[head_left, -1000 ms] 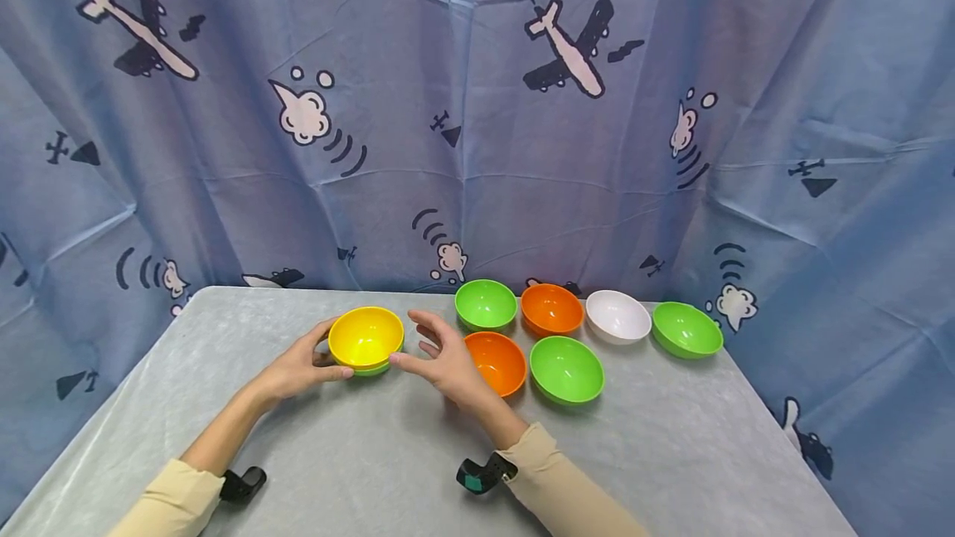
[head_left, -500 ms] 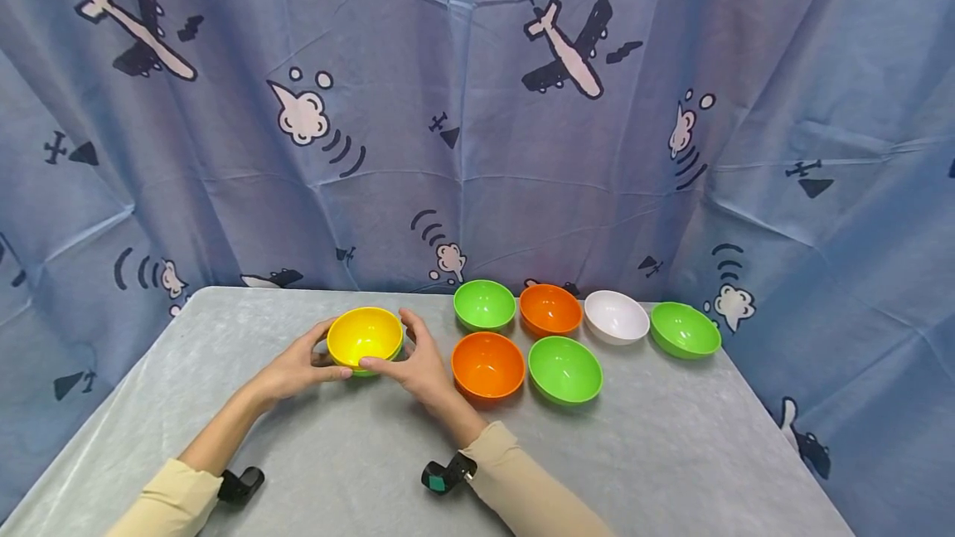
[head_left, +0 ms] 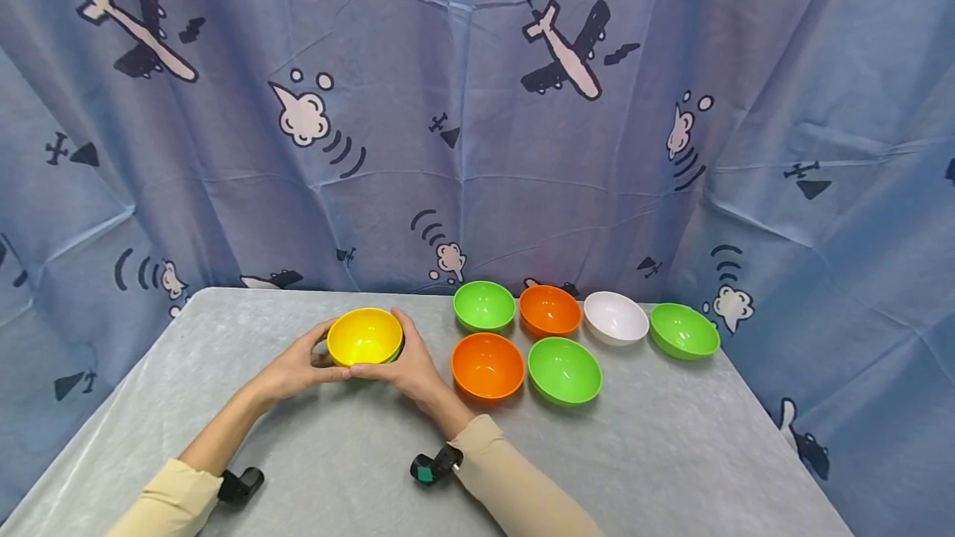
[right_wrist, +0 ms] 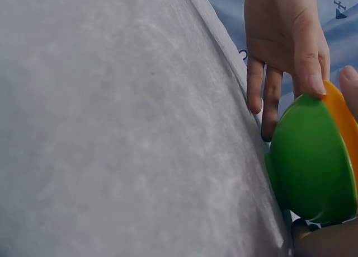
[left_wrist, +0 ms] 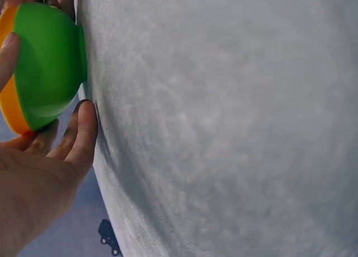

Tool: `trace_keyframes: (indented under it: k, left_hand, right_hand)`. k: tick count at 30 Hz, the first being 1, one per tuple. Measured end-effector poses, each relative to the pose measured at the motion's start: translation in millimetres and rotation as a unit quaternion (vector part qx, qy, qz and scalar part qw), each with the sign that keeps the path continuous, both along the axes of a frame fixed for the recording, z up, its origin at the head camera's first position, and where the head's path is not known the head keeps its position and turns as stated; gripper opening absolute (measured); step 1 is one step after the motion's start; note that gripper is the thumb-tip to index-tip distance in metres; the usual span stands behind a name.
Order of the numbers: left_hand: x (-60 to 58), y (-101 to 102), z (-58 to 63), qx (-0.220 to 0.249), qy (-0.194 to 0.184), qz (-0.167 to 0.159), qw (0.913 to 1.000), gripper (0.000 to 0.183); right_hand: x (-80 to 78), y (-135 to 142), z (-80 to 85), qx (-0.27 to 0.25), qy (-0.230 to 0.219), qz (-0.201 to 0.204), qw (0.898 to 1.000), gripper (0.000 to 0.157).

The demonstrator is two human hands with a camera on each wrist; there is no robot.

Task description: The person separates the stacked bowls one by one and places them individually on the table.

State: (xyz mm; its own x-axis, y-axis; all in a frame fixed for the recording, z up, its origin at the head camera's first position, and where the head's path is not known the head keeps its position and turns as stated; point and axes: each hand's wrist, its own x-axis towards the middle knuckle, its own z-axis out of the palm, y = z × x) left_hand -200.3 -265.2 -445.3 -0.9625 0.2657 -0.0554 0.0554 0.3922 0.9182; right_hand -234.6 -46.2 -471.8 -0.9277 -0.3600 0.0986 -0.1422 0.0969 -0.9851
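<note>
In the head view a yellow bowl (head_left: 365,335) sits nested in a green bowl (left_wrist: 49,61), left of centre on the table. Only a thin strip of the green one shows from above, while both wrist views show its side and foot. My left hand (head_left: 297,367) holds the pair from the left, thumb at the front near the rim. From the right, my right hand (head_left: 412,365) curves round them, its thumb across the front meeting the left thumb. The fingers behind the bowls are partly hidden.
To the right stand a front orange bowl (head_left: 488,366) and a front green bowl (head_left: 564,370). Behind them are a green bowl (head_left: 484,306), an orange bowl (head_left: 550,310), a white bowl (head_left: 616,318) and a far-right green bowl (head_left: 684,331). A curtain (head_left: 477,147) hangs behind the table (head_left: 642,454).
My right hand has moved left from beside the front orange bowl and closed round the nested bowls. My left hand and the bowls have stayed nearly in place.
</note>
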Motion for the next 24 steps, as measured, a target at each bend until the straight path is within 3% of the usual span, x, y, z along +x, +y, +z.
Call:
trace_keyframes:
  k: [24]
  left_hand:
    - [-1.6,-1.1,-1.3,-0.010,0.013,0.000,0.9999,0.095]
  right_hand:
    - [-6.7,1.3,-5.4,0.000,0.037,-0.008,0.999,0.102]
